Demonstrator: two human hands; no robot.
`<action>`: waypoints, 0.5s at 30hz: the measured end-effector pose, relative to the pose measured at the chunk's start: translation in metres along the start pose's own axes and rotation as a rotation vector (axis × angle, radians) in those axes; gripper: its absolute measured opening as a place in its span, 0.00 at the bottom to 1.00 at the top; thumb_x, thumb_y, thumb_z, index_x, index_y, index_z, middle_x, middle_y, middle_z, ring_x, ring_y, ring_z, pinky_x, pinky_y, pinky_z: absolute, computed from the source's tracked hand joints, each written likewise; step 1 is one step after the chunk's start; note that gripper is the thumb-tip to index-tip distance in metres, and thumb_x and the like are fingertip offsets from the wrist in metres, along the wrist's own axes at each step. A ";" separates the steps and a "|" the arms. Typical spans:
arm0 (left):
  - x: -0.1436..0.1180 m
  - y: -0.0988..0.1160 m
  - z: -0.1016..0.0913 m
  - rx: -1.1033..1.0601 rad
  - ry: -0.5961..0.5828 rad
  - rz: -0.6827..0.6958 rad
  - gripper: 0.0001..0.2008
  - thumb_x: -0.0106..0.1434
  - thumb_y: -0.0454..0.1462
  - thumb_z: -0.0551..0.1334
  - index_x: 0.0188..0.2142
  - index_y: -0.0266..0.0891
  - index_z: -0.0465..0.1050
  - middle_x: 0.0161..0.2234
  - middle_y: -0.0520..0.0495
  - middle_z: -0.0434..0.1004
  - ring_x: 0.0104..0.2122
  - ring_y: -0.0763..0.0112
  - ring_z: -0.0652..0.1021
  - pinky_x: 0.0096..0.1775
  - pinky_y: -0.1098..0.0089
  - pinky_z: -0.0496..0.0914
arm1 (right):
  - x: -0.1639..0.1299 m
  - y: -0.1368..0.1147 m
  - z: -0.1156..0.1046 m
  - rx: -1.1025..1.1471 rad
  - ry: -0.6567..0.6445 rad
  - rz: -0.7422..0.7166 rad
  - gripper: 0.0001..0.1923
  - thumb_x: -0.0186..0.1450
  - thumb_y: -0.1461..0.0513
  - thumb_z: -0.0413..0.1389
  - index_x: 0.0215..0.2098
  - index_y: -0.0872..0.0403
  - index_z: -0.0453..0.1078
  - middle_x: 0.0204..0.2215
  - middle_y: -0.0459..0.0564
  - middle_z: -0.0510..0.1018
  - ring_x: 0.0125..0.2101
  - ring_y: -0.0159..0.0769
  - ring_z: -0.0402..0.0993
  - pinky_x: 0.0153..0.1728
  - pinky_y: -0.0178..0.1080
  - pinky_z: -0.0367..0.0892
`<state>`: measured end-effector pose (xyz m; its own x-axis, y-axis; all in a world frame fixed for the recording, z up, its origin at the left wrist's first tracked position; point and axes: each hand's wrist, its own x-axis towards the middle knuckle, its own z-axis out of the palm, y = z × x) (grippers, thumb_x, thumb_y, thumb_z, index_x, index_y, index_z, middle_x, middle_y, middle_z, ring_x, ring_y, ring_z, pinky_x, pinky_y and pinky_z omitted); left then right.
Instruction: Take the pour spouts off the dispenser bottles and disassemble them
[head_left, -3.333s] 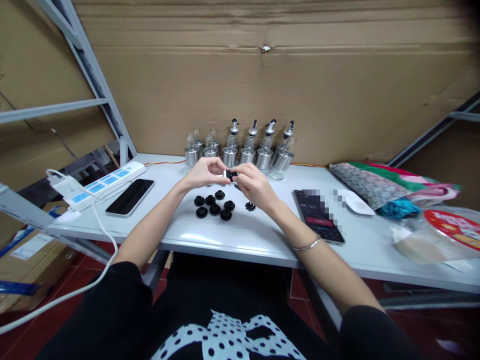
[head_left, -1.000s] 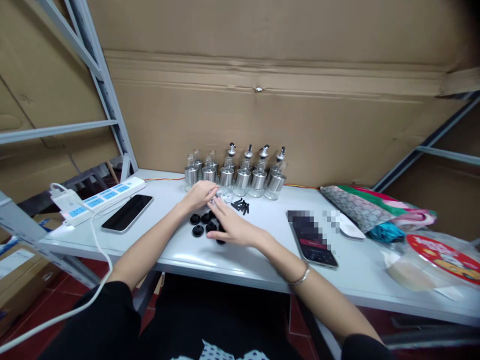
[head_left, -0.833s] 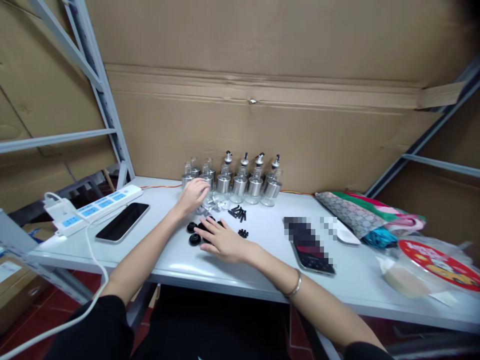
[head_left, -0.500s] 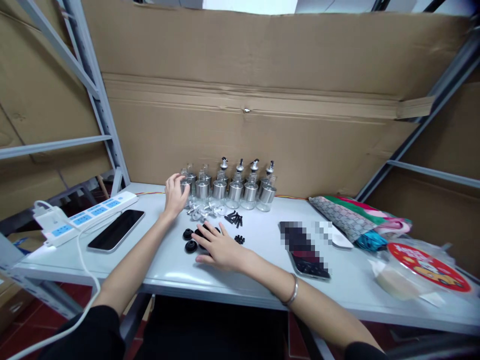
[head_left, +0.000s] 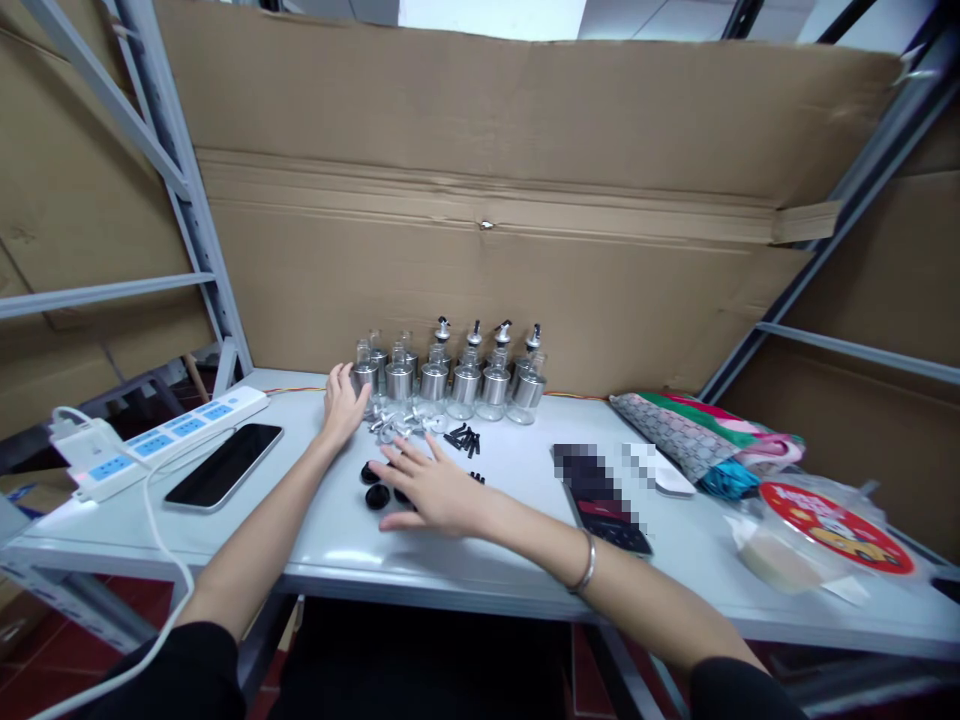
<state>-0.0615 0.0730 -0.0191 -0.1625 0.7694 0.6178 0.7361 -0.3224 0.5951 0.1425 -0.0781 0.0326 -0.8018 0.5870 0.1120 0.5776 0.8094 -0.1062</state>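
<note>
Two rows of glass bottles with steel sleeves [head_left: 433, 382] stand at the back of the table; several in the rear row carry pourer spouts [head_left: 502, 330]. My left hand [head_left: 344, 405] is beside the leftmost front bottle [head_left: 365, 376], its fingers apart and bent; whether they touch the glass I cannot tell. My right hand [head_left: 431, 487] is spread palm down over round black caps [head_left: 377, 497], partly hiding them. Between the hands and the bottles lie loose metal and clear pourer parts [head_left: 397, 423] and short black tubes [head_left: 465, 438].
On the left are a power strip [head_left: 176, 440] with a plugged charger and a dark phone [head_left: 225, 466]. To the right lie another phone [head_left: 611, 510], a patterned bag [head_left: 675, 435] and a tape roll with a red label [head_left: 836, 527]. Cardboard [head_left: 480, 130] walls the back.
The view has shifted slightly. My left hand has dropped a little at the left bottle. My right hand stays spread, now covering more of the small black parts beside it.
</note>
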 end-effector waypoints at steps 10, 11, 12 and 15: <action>-0.010 -0.004 0.008 -0.143 -0.218 -0.027 0.40 0.63 0.41 0.54 0.66 0.33 0.32 0.66 0.29 0.42 0.66 0.52 0.51 0.64 0.51 0.50 | 0.014 0.148 -0.096 -0.106 0.919 0.514 0.18 0.63 0.65 0.47 0.51 0.59 0.66 0.50 0.62 0.71 0.54 0.48 0.63 0.56 0.53 0.54; -0.011 -0.005 0.009 -0.148 -0.222 -0.026 0.40 0.62 0.40 0.55 0.67 0.34 0.31 0.66 0.29 0.42 0.66 0.53 0.51 0.64 0.51 0.51 | 0.009 0.170 -0.101 -0.002 1.058 0.624 0.18 0.62 0.64 0.49 0.50 0.57 0.66 0.50 0.60 0.71 0.53 0.45 0.63 0.56 0.50 0.54; -0.011 -0.006 0.009 -0.155 -0.225 -0.028 0.41 0.62 0.40 0.55 0.67 0.35 0.31 0.66 0.30 0.42 0.66 0.53 0.51 0.64 0.51 0.51 | 0.003 0.191 -0.103 0.163 1.171 0.766 0.17 0.60 0.64 0.51 0.48 0.56 0.66 0.49 0.58 0.71 0.52 0.42 0.64 0.55 0.46 0.56; -0.011 -0.006 0.011 -0.186 -0.242 -0.051 0.47 0.60 0.44 0.59 0.67 0.35 0.27 0.67 0.30 0.39 0.67 0.53 0.49 0.64 0.52 0.50 | -0.013 0.239 -0.103 0.521 1.210 0.982 0.13 0.60 0.62 0.50 0.42 0.56 0.65 0.40 0.54 0.74 0.43 0.37 0.69 0.47 0.40 0.62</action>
<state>-0.0570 0.0732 -0.0353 -0.0183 0.8890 0.4576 0.5943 -0.3584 0.7200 0.3071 0.1098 0.1077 0.5417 0.7170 0.4387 0.4505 0.1930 -0.8717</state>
